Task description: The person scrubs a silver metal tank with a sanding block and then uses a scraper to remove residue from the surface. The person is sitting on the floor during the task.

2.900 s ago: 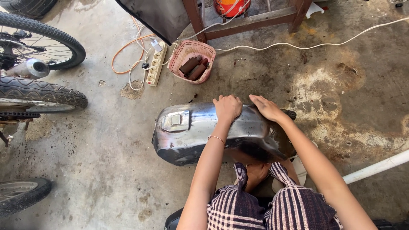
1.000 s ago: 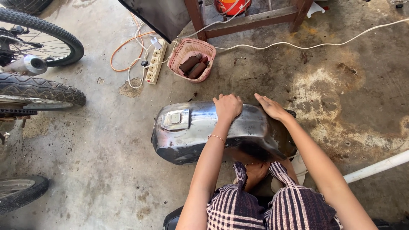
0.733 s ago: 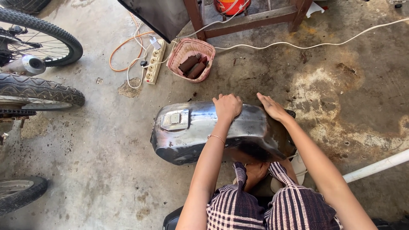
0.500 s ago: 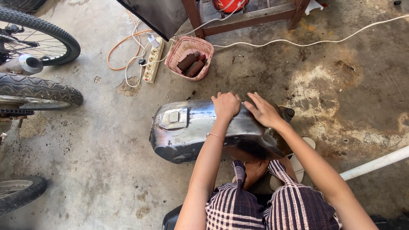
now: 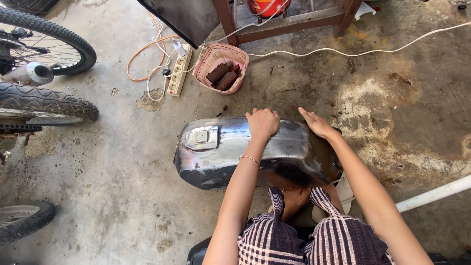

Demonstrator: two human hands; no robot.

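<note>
Concrete floor (image 5: 122,196); hands on bare metal tank (image 5: 221,152), far side hidden

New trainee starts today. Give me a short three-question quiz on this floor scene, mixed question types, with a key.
1. True or false: both hands rest on the bare metal fuel tank.
2. Multiple choice: what does the pink basket hold? A) rusty cylindrical parts B) coiled cable C) rags
3. Fill in: the left hand is closed into a ____, while the right hand lies flat.

Key: 1 true; 2 A; 3 fist
</note>
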